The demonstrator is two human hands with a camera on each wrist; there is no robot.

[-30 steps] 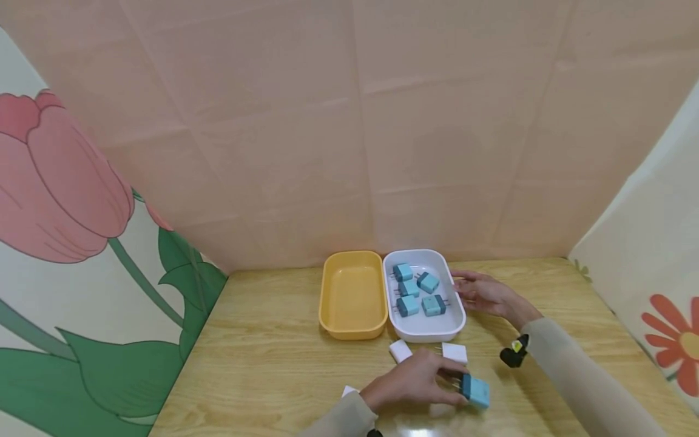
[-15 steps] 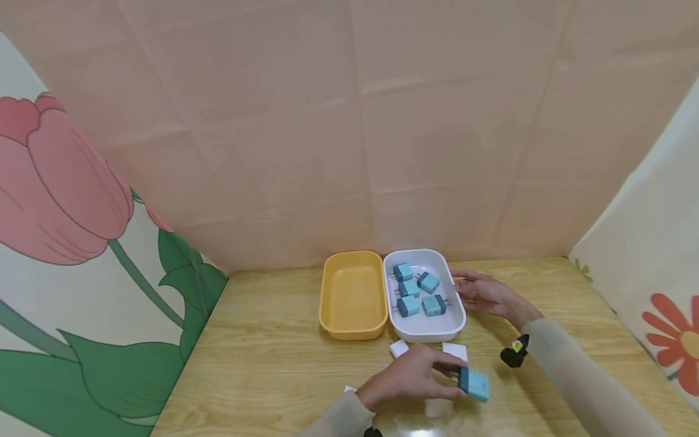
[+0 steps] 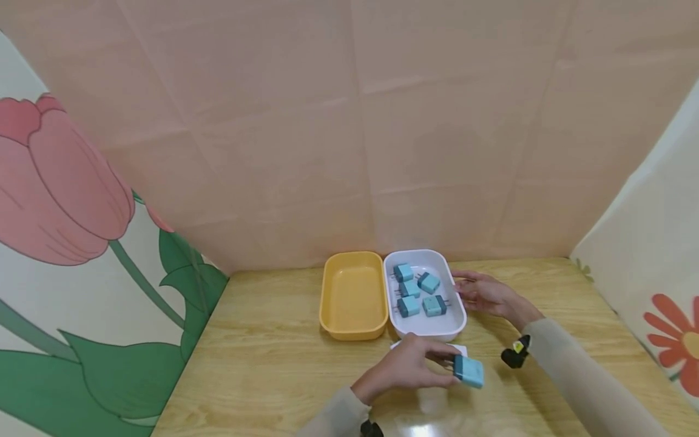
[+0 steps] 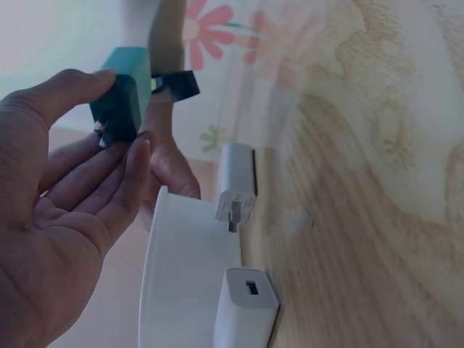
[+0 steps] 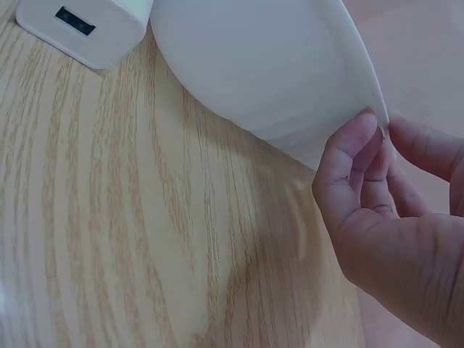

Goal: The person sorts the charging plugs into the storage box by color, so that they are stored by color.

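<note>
My left hand (image 3: 412,364) pinches a light-blue and dark-teal USB charger (image 3: 468,371) between thumb and fingers, raised over the table in front of the trays. The left wrist view shows the charger (image 4: 123,90) with its metal prongs towards the palm. My right hand (image 3: 483,294) is at the right side of the white tray (image 3: 428,335); in the right wrist view its thumb and fingers pinch the rim (image 5: 373,80). Several similar blue chargers (image 3: 434,305) lie inside that tray. Two white chargers, one of them upright in its block shape (image 4: 246,308) and another farther off (image 4: 237,181), sit near the tray.
A yellow tray (image 3: 354,334) stands against the left side of the white one, with nothing in it. Both are at the back of the wooden table (image 3: 262,364), before a pink-beige backdrop (image 3: 262,152). Flower-printed panels (image 3: 60,176) flank the table.
My left hand has lifted the blue charger and moved it away from me, towards the white tray, now covering most of the white chargers. My right hand stays at the tray's rim.
</note>
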